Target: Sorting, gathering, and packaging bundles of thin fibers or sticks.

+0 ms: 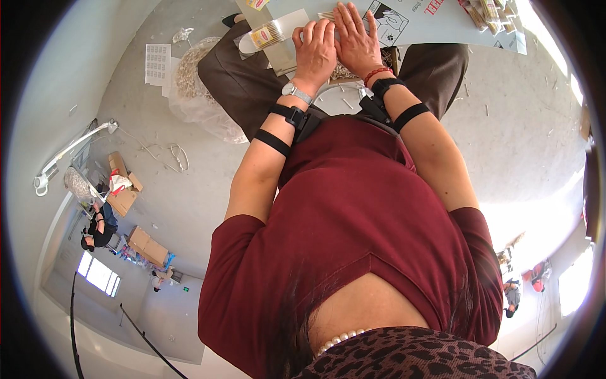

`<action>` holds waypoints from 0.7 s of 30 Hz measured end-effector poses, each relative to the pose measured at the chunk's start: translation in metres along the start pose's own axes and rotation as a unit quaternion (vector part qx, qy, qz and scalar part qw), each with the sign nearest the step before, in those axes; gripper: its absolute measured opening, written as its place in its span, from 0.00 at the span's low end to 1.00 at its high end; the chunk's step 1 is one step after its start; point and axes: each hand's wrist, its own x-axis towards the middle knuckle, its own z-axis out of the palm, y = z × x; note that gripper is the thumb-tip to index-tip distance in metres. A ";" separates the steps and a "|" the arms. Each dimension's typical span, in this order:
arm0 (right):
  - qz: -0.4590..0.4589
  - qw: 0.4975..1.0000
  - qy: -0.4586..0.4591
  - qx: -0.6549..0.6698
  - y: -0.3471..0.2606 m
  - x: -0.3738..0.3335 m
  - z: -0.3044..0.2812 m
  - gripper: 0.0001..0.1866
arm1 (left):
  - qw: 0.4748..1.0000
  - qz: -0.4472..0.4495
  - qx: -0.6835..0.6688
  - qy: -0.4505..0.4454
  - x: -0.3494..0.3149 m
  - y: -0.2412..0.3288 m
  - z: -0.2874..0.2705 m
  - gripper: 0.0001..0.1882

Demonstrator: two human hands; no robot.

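Observation:
My left hand [315, 52] rests over the near edge of a grey printed board [435, 25], its fingers bent and slightly apart, the tips pointing down. Beside it, my right hand [358, 43] lies flat with fingers stretched out, its thumb side touching the left hand. Between and beyond the fingertips shows a small row of thin pale sticks [326, 16], mostly hidden under the hands. Left of my left hand lies a pack of thin sticks [267, 34] with a yellow and red label, on a white rounded card [247, 45]. What lies under my palms is hidden.
More stick packs [489, 14] are heaped at the board's right end. Below my hands, a box [346, 77] of sticks sits between my legs. A clear bag [201, 76] of sticks and a printed sheet [158, 63] lie on the floor. People and cartons [146, 245] are farther off.

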 end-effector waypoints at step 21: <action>-0.005 0.998 -0.040 -0.042 -0.001 -0.002 -0.001 0.36 | 0.998 -0.041 -0.044 0.006 0.010 0.005 -0.001 0.26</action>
